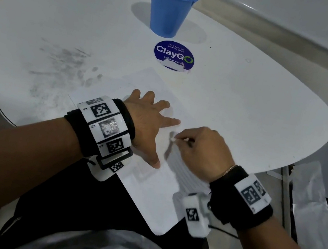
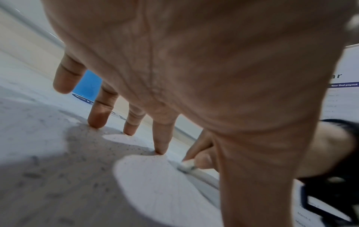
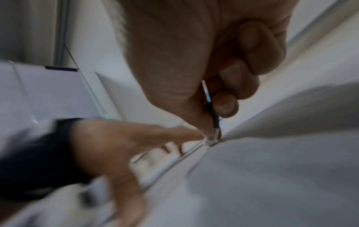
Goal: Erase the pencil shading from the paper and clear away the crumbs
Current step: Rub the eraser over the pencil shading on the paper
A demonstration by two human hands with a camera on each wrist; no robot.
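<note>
Left hand (image 1: 148, 121) spread flat on the paper (image 1: 149, 178), right hand (image 1: 201, 146) just beside it — pinching an eraser-tipped pencil (image 3: 212, 122) against the sheet, blue cup (image 1: 172, 5) beyond.

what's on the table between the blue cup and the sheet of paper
In the head view, a round blue ClayGo sticker lies on the white table, between the blue cup and the paper.

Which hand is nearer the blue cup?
Left. The left hand lies spread on the paper, straight below the blue cup; the right hand, pinching an eraser, sits lower and farther right.
</note>
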